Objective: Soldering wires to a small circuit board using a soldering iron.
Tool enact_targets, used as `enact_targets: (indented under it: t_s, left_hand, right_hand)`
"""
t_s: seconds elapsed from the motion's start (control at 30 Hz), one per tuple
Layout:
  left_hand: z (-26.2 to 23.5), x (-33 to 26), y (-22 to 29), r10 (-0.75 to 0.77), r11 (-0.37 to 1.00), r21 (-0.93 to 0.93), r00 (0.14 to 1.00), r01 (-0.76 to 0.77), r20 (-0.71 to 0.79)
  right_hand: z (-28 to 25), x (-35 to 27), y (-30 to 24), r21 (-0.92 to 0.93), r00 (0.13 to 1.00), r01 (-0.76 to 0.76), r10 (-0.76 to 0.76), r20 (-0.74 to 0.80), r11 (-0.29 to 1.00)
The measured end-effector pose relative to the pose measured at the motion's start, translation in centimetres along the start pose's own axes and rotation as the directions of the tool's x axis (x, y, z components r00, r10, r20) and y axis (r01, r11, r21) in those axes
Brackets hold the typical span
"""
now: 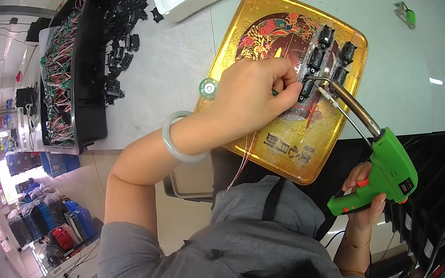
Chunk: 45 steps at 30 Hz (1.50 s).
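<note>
Head view: a person's left hand (252,94), a pale bangle (177,135) on the wrist, pinches thin wires (246,154) together in its grip against a black connector (306,88) on a gold tin lid (279,147) lying on the table (175,68). The right hand (366,198), grip clamped on a green soldering gun (385,169), lies near and to the right. The gun's long axis runs far-left, its metal tip (317,79) reaching the connector just right of the left hand's fingertips (293,92). More black connectors (333,55) sit just beyond.
</note>
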<state>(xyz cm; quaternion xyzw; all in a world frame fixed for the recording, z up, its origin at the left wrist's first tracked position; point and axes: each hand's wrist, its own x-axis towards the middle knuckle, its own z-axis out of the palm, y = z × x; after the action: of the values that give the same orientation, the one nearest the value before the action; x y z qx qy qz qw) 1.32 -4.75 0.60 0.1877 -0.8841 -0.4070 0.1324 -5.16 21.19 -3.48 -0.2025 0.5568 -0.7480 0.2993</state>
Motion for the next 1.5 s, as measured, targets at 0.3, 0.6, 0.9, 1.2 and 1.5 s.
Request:
enact_targets:
  t_s: [0.3,0.6,0.9,1.2,1.5]
  left_hand:
    - [-0.4,0.0,0.3,-0.046,0.998,0.038,0.996,0.043,0.082]
    - [-0.3,0.1,0.3,-0.058,0.998,0.032,0.995,0.055,0.083]
    - [-0.4,0.2,0.2,-0.044,0.997,0.061,0.997,0.04,0.066]
    - [-0.4,0.2,0.1,-0.045,0.998,0.05,0.997,0.041,0.069]
    - [-0.7,0.3,0.0,-0.07,0.997,0.043,0.994,0.066,0.089]
  right_hand:
    - [-0.5,-0.2,0.5,0.065,1.0,-0.015,0.015,-0.011,0.998]
    - [-0.3,-0.2,-0.2,0.003,1.0,0.011,-0.011,-0.005,1.0]
    - [-0.7,-0.4,-0.6,0.048,0.999,-0.038,0.038,-0.009,0.998]
    - [-0.4,-0.2,-0.8,0.026,0.998,-0.052,0.052,-0.017,0.998]
    - [-0.4,-0.1,-0.8,0.039,0.998,-0.051,0.052,-0.019,0.998]
